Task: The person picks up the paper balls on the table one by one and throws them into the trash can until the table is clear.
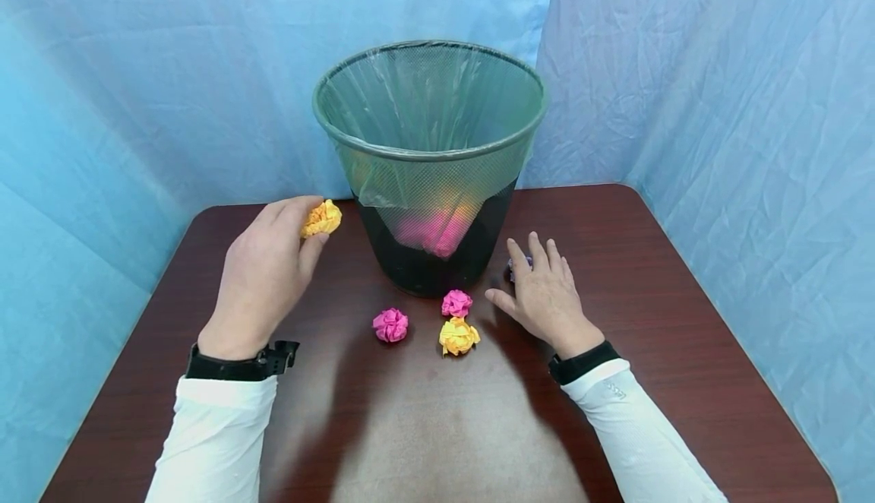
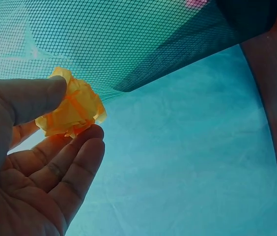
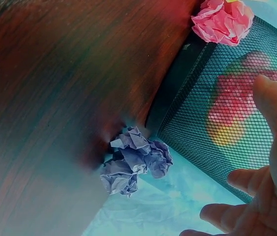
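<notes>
The person's left hand (image 1: 263, 275) pinches a yellow ball (image 1: 324, 218) between thumb and fingers, near the bin (image 1: 372, 241), on its left. The right hand (image 1: 547, 298), fingers spread apart, is near purple paper (image 3: 134, 161) (two pink balls (image 1: 391, 326) and another yellow one (image 1: 459, 336) lie in front).
</notes>
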A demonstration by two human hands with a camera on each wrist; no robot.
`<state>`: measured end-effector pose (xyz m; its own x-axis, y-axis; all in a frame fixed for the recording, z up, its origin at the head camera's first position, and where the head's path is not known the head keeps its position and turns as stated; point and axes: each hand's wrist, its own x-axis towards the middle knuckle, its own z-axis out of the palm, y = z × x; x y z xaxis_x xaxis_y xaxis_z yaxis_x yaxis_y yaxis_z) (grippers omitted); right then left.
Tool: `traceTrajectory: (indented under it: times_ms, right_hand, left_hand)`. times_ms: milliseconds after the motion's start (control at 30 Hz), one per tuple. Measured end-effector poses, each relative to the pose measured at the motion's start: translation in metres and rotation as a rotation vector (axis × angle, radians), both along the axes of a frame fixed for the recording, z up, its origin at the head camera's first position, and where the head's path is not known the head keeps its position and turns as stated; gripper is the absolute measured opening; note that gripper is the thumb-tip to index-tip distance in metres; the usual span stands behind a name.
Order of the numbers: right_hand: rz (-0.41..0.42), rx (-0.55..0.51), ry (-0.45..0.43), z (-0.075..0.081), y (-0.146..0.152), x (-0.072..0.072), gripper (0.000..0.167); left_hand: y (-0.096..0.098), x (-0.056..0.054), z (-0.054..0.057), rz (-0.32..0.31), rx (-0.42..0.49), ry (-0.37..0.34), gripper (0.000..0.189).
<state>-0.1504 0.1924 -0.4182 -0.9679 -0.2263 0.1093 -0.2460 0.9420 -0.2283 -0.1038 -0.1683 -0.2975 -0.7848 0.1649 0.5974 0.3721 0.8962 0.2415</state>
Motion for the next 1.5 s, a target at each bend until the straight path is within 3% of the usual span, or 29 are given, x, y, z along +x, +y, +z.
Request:
traceTrajectory:
  times_ms: [367, 933, 1167, 1500]
  right_hand:
    - [0.015, 0.002, 0.035, 0.0, 0.001, 0.0, 0.091]
    - [0.011, 0.005, 0.017, 0.002, 0.001, -0.001, 0.093]
    - [0.01, 0.005, 0.03, 0.003, 0.001, -0.001, 0.093]
    - [0.007, 0.001, 0.036, 0.004, 0.003, 0.0, 0.091]
  left_hand:
    - [-0.001, 0.001, 0.014, -0.002, -0.002, 0.068, 0.045]
    - [0.001, 0.001, 0.047, -0.01, 0.031, 0.163, 0.047]
    - [0.003, -0.002, 0.059, -0.022, 0.042, 0.24, 0.046]
    - [0.012, -0.005, 0.073, -0.032, 0.052, 0.279, 0.045]
